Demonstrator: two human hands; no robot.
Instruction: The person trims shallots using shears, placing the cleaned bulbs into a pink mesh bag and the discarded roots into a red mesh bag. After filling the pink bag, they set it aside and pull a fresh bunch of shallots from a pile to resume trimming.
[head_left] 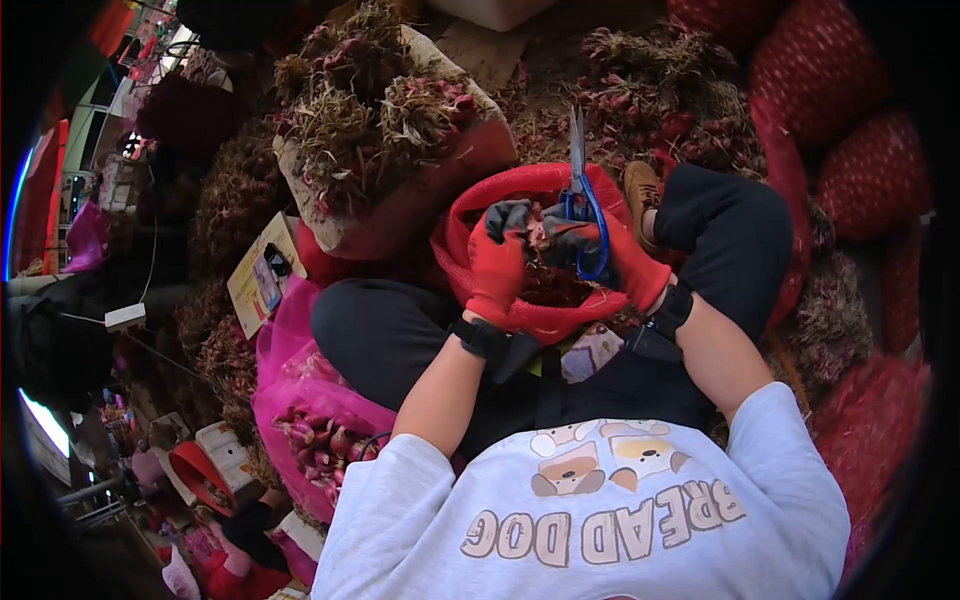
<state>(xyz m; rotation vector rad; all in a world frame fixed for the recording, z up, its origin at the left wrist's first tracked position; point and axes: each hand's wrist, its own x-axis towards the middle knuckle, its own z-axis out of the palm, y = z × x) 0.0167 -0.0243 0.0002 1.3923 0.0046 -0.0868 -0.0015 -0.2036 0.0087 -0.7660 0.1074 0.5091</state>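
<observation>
My right hand, in a red glove with dark fingers, is closed round blue-handled scissors. The blades point up and away from me. My left hand, gloved the same way, has its fingers curled at a small pinkish shallot, which lies between the two hands and is partly hidden. Beneath both hands sits an open red mesh bag between my crossed legs, with shallots and dry scraps inside.
Bunches of dried shallots lie on a pale sack at upper left. More bunches cover the ground ahead. A pink mesh bag of shallots stands by my left knee. Full red mesh sacks are stacked at right.
</observation>
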